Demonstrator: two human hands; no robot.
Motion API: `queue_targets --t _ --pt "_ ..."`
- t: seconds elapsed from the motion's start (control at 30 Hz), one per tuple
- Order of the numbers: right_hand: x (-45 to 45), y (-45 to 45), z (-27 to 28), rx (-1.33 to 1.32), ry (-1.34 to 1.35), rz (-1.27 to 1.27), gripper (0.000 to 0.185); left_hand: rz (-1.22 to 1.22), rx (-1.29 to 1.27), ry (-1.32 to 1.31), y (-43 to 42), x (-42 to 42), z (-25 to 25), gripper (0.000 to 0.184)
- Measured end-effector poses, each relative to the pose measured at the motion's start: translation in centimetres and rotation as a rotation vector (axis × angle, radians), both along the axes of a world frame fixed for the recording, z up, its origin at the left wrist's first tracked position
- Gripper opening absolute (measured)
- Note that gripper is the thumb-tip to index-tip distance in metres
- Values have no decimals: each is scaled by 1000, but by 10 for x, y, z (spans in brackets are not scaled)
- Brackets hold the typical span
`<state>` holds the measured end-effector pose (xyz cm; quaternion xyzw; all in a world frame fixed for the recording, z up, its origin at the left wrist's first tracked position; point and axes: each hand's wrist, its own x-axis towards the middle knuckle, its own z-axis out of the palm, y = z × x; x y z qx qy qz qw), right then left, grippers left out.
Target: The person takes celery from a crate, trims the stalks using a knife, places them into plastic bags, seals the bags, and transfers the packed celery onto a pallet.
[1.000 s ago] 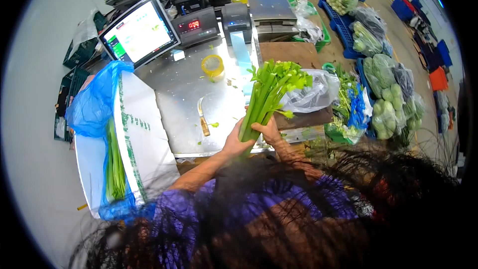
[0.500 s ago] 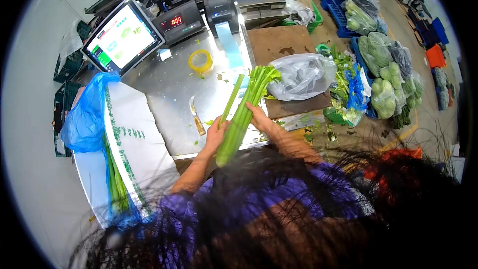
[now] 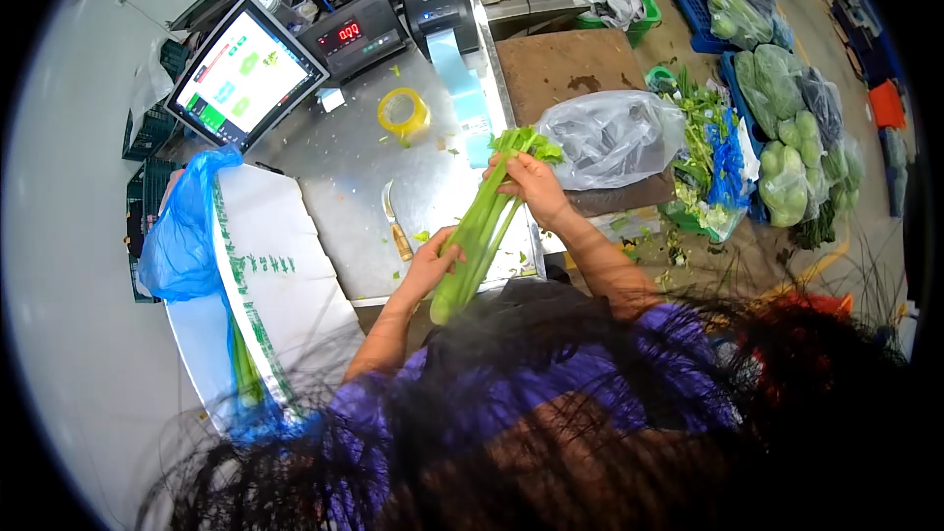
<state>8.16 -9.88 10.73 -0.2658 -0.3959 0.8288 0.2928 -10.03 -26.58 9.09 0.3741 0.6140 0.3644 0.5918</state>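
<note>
A bunch of green celery (image 3: 476,239) is held slantwise over the front edge of the metal counter (image 3: 359,177). My left hand (image 3: 430,264) is closed around its lower stalks, near the pale base. Up by the leafy top, my right hand (image 3: 532,186) grips the upper stalks with bent fingers. One thinner stalk hangs along the right side of the bunch. A curved knife (image 3: 397,223) with a wooden handle lies on the counter, left of the celery. Just right of the leaves sits a clear plastic bag (image 3: 612,141) on a brown board (image 3: 565,74).
Behind the counter stand a touchscreen (image 3: 246,74), a scale display (image 3: 352,34) and a label printer (image 3: 439,8). A tape roll (image 3: 402,112) lies mid-counter. At left is a white box (image 3: 287,246) with a blue bag (image 3: 187,236). Bagged vegetables (image 3: 784,172) fill crates at right.
My right hand has moved up the bunch to its leafy end. The separate stalk that was at the left by my left hand now hangs at the right side of the celery.
</note>
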Motion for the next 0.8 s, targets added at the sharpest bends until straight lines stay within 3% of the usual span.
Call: queue_targets --t 0.07,0.17,0.23,0.33,0.43,0.5,0.57,0.63,0.7,0.73,0.8 --pt "4 -7 -8 -36 49 -38 29 -54 83 75 1 3 -7 33" --pt "11 -30 -14 -173 188 -47 25 -132 -17 117 19 25 16 34" --pt "15 -43 -9 -304 234 -111 24 -257 81 338 22 38 33 34" --pt "42 -55 -21 -444 282 88 26 -555 178 489 22 53 55 35" --pt "64 -67 -18 -205 -10 538 29 -975 50 491 24 61 70 33" --pt "73 -69 5 -128 -96 677 30 -1008 -191 384 35 70 93 32" --pt "79 -59 19 -79 -66 736 30 -1041 -186 287 38 72 92 31" --pt "87 -52 31 41 -111 792 29 -1063 73 211 33 68 69 32" --pt "98 -51 39 222 -227 844 28 -987 105 70 30 61 66 32" --pt "112 -45 30 295 -253 738 25 -946 119 0 31 57 73 32" --pt "162 -13 12 246 -487 297 22 -577 -58 -78 23 26 96 29"
